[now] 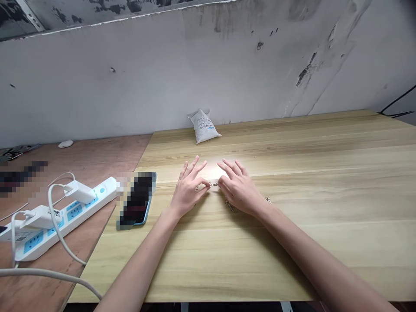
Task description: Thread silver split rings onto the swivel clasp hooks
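Observation:
A thin silver metal chain runs between my hands on the pale wooden tabletop. My left hand pinches one part of it between thumb and forefinger. My right hand pinches the chain from the other side, its fingertips close to my left hand's. More loops of chain lie on the wood below my right palm, and a small metal clasp sits beyond that wrist. My hands partly hide the chain.
A white sachet leans against the wall behind the table. To the left lie a phone with a blue case and a white power strip holding chargers with cables, on a plywood surface. A black cable hangs at the right.

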### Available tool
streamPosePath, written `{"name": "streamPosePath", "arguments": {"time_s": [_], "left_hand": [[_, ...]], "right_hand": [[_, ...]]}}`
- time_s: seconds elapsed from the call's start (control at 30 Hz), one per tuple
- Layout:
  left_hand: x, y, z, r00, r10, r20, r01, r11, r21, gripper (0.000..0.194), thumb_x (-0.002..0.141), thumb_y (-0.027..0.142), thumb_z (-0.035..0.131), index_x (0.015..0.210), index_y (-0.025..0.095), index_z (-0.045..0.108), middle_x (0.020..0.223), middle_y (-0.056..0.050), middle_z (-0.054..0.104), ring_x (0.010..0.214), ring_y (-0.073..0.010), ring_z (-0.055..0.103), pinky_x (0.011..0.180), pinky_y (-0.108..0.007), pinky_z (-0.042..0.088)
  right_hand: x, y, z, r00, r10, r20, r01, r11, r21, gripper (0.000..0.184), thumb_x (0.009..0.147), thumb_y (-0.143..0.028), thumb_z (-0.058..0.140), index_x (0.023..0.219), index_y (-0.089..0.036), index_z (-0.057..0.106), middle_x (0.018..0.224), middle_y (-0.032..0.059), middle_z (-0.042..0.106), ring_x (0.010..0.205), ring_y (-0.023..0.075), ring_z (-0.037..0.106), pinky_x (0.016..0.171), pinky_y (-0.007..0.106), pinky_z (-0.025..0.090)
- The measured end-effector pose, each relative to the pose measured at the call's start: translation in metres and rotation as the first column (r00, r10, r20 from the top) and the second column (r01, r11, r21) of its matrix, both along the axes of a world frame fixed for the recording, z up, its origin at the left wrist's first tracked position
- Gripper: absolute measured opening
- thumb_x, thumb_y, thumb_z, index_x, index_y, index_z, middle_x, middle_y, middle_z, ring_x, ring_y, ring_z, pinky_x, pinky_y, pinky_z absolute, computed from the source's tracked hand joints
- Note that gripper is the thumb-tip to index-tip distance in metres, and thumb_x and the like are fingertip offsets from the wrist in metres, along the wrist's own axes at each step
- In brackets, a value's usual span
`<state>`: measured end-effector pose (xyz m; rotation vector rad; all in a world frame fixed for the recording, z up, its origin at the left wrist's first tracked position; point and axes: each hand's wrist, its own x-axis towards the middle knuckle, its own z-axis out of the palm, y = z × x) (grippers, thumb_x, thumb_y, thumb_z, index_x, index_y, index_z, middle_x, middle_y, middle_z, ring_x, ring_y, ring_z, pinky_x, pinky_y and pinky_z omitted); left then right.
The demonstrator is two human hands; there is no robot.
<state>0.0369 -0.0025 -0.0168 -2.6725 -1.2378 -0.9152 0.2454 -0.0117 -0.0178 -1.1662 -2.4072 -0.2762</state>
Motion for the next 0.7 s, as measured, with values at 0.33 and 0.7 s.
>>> {"name": "streamPosePath", "arguments": {"time_s": [0.33, 0.7], "left_hand": [[0.002, -0.004, 0.002, 0.998, 0.017, 0.057, -0.012, 0.996, -0.086, 0.009, 0.086, 0.025, 0.066, 0.079, 0.023, 0.071, 0.141, -0.006, 0.053, 0.145, -0.0278, 0.029, 0.116, -0.061, 0.022], [0.008, -0.012, 0.012, 0.974, 0.049, 0.221, -0.001, 0.977, -0.214, 0.004, 0.083, 0.026, 0.069, 0.081, 0.025, 0.072, 0.142, -0.004, 0.052, 0.145, -0.0279, 0.028, 0.115, -0.059, 0.026]], "right_hand": [[-0.003, 0.001, -0.002, 0.997, -0.061, -0.035, 0.060, 0.998, -0.030, 0.020, 0.093, -0.023, 0.051, 0.087, -0.016, 0.068, 0.138, 0.0172, 0.054, 0.137, 0.0306, 0.039, 0.113, 0.056, 0.029], [-0.016, -0.003, -0.007, 0.988, -0.010, -0.156, 0.013, 1.000, 0.022, 0.018, 0.093, -0.027, 0.055, 0.090, -0.020, 0.072, 0.127, 0.0120, 0.061, 0.128, 0.0271, 0.047, 0.111, 0.051, 0.031]]}}
